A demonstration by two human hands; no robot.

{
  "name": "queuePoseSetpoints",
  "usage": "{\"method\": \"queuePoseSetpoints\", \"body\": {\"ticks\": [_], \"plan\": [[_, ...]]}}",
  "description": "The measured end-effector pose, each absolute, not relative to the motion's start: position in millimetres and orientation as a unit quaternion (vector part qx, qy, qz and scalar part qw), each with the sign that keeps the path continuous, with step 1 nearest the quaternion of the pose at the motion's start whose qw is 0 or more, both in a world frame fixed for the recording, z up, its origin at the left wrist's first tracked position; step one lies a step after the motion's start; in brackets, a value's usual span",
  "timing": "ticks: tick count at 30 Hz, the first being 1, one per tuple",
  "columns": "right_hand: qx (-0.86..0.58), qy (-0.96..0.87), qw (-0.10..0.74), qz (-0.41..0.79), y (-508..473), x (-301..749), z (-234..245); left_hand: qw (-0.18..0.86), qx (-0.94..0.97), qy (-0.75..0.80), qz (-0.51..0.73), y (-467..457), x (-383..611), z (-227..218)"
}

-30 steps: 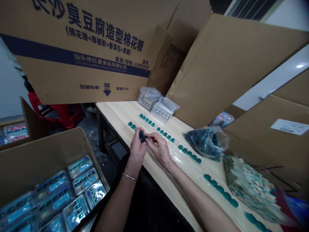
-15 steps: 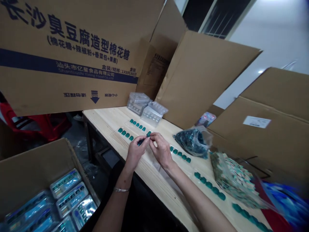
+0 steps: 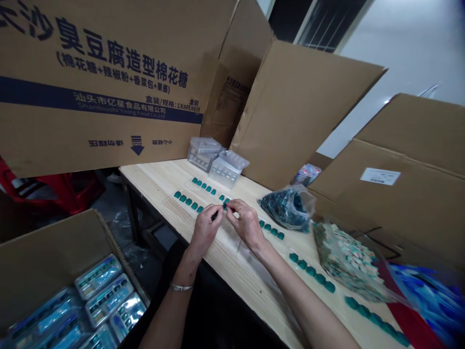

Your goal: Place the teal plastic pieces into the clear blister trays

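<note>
Over the pale wooden table (image 3: 152,177), my left hand (image 3: 205,228) and my right hand (image 3: 245,222) meet at the fingertips. Between them they pinch a small dark teal piece (image 3: 224,206). A dark bit also shows in the curl of my left fingers, partly hidden. Rows of similar teal pieces lie on clear trays on the table: a front row (image 3: 188,201) left of my hands, a back row (image 3: 203,186) beyond them, and further rows (image 3: 312,272) to the right of my right forearm.
Clear plastic trays (image 3: 223,170) are stacked at the back. A bag of dark pieces (image 3: 286,206) and a bag of small pale green packets (image 3: 350,257) stand at the right. An open carton (image 3: 90,225) with packed boxes (image 3: 98,276) sits lower left. Large cartons (image 3: 109,131) rise behind.
The whole view has shifted slightly. My hands stay together, and more teal pieces now show just beyond my fingertips. The small piece stays pinched between them.
</note>
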State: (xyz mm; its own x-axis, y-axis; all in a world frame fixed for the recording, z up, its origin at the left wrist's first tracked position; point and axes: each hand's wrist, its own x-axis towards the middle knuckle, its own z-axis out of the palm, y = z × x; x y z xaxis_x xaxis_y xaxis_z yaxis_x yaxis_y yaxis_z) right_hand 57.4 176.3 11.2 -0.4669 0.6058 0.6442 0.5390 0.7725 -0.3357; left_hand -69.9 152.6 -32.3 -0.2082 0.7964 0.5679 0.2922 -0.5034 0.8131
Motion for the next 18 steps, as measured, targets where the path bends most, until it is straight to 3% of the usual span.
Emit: {"method": "queuePoseSetpoints", "body": {"ticks": [4, 8, 14, 18], "plan": [[-0.379, -0.82, 0.428, 0.043, 178, 57, 6, 0.259, 0.542, 0.498, 0.625, 154, -66, -37], [-0.351, -0.851, 0.391, -0.017, 176, 57, 3, 0.353, 0.499, 0.491, 0.621, 156, -64, -41], [-0.289, -0.876, 0.365, -0.125, 171, 56, -4, 0.307, 0.473, 0.511, 0.648, 159, -63, -42], [-0.273, -0.883, 0.347, -0.16, 171, 60, -12, 0.386, 0.448, 0.489, 0.641, 159, -63, -44]]}}
